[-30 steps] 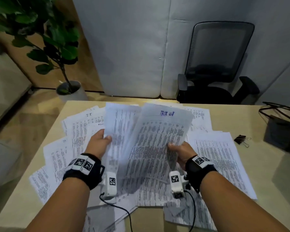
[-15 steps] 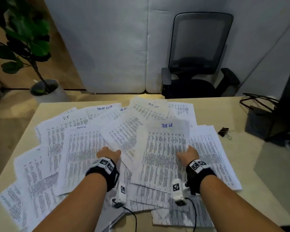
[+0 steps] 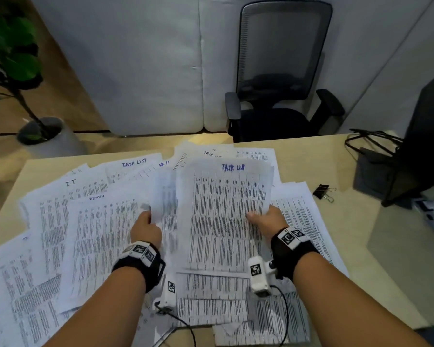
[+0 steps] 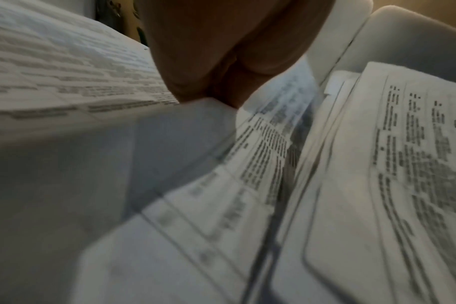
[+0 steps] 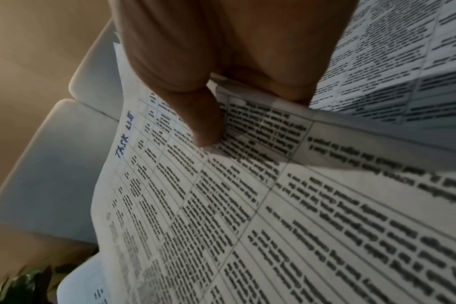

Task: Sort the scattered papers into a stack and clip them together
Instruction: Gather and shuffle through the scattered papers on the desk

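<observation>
Table [image 3: 336, 246], light wood, carries a wide fan of scattered papers [image 3: 60, 246]: white sheets printed with dense gridded tables, several headed in blue handwriting ("TASK LIST", "IT", "ADMIN"). One sheet headed "TASK LIST" [image 3: 226, 216] is lifted off the pile near centre, tilted toward the camera, overlapping the sheets below. Right hand [image 3: 267, 220] holds its right edge; right wrist view shows the thumb [image 5: 206, 127] pressed on the printed face with the sheet pinched against fingers hidden behind. Left hand [image 3: 145, 227] grips the edge of a second, motion-blurred sheet [image 3: 164, 204] beside the first; left wrist view [image 4: 221, 61] shows the hand closed on a paper edge, individual fingers too blurred to separate. Printed text is illegible in all views. Black binder clip [image 3: 323, 192] lies on bare table right of the papers, apart from both hands; seen only in head view. The lower left papers are cut off by the frame.
</observation>
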`<state>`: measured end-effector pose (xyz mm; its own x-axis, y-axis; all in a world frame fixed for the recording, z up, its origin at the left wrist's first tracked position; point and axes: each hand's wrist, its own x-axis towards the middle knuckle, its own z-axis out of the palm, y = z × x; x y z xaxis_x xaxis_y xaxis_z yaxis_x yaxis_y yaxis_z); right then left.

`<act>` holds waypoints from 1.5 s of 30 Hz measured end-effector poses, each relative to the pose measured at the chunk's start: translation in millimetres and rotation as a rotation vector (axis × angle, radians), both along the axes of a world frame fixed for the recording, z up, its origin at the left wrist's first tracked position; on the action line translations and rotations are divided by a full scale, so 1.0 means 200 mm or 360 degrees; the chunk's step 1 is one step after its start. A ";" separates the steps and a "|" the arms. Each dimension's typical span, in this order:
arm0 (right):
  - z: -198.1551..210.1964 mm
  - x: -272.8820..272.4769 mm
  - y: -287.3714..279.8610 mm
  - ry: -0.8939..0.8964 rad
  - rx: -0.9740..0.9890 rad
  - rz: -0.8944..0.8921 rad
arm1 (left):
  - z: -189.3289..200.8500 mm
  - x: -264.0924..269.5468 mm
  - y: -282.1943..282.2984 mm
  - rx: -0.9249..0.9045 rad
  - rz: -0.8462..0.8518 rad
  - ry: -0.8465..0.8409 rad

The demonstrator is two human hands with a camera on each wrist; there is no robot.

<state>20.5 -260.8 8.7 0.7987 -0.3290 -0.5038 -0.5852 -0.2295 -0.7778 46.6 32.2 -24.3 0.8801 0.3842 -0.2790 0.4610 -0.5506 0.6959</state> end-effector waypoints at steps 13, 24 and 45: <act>0.06 0.06 0.14 -0.0200 0.0389 -0.0017 | 0.21 -0.09 -0.07 -0.0712 -0.0161 -0.0111; 0.45 0.06 0.17 -0.1132 0.0269 -0.0046 | 0.58 -0.01 -0.23 -0.1049 -0.0120 -0.0843; -0.09 -0.15 -0.46 -0.0056 -0.0835 -0.0255 | 0.07 -0.21 -0.35 -0.0181 -0.0124 0.0291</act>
<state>-8.5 -352.5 -10.1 0.7313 -0.6478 -0.2135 -0.6204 -0.5017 -0.6028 4.1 -38.3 -10.8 0.8367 0.2742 -0.4741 0.5443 -0.5121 0.6645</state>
